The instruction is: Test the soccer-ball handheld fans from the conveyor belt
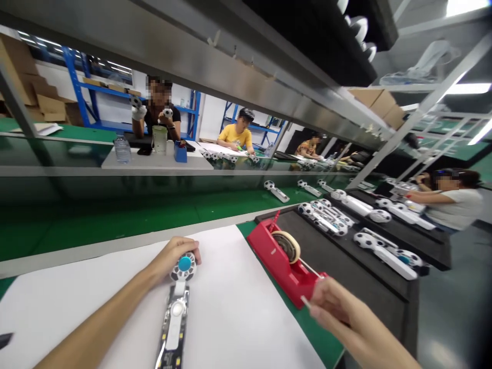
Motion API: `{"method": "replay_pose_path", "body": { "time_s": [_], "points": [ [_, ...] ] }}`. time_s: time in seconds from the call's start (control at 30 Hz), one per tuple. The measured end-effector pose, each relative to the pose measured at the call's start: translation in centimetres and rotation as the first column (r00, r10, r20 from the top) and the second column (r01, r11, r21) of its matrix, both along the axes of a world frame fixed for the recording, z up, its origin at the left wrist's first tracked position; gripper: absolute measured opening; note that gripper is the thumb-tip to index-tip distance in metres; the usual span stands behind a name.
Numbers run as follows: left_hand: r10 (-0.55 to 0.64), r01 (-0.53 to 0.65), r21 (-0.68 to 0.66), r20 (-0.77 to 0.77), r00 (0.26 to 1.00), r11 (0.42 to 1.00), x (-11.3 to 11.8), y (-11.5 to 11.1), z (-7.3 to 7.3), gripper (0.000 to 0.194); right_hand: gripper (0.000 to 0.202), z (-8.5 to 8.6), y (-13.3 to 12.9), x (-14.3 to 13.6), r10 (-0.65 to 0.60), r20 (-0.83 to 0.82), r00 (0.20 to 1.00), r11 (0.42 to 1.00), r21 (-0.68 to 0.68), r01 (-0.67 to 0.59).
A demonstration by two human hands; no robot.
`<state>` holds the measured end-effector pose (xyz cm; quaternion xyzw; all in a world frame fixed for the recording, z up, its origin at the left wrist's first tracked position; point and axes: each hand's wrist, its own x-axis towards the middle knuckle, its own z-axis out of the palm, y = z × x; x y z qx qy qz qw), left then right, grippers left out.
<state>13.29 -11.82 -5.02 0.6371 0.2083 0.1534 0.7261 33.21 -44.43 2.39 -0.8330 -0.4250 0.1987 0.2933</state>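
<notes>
On white paper [238, 307] lies a handheld device [176, 318] with a soccer-ball-patterned round head, a blue disc at its centre, and a long body showing a black strip with yellow squares. My left hand [179, 256] curls its fingers around the far side of that head. To the right stands a red tape dispenser [277, 261] carrying a roll of tape [286, 246]. My right hand [330, 302] is closed at the dispenser's near end, pinching the end of a strip of tape [305, 301]. Its fingertips partly hide the cutting edge.
Black trays [365, 266] on the right hold rows of soccer-ball-patterned devices [325, 218]. More devices [275, 191] rest on the green belt [115, 205] ahead. A metal shelf [192, 56] hangs overhead. Several co-workers sit across and to the right; a water bottle [122, 148] stands opposite.
</notes>
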Motion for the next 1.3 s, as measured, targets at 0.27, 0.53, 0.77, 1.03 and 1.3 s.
{"method": "replay_pose_path", "body": {
  "time_s": [0.27,0.53,0.77,1.03,1.3],
  "points": [
    [0.131,-0.154,0.181,0.135,0.982,0.971,-0.7,-0.3,4.9,0.058,0.005,6.2,12.8,-8.2,0.479,-0.003,0.878,0.872,0.117,-0.475],
    [0.257,-0.364,0.324,0.329,0.909,0.873,-5.5,-2.7,14.6,0.062,0.015,9.7,18.6,-10.0,0.672,0.167,0.722,0.639,0.361,-0.679],
    [0.388,-0.515,0.446,0.348,0.853,0.732,-6.4,-3.4,15.5,0.049,0.016,8.5,20.2,-11.4,0.730,0.264,0.630,0.502,0.419,-0.757],
    [0.427,-0.519,0.500,0.296,0.855,0.693,-5.6,-3.1,14.8,0.049,0.021,8.2,20.8,-11.8,0.624,0.398,0.673,0.519,0.433,-0.737],
    [0.467,-0.540,0.526,0.279,0.839,0.657,-5.4,-2.8,14.4,0.052,0.024,8.1,21.0,-11.8,0.655,0.347,0.671,0.559,0.376,-0.739]
  ]
}}
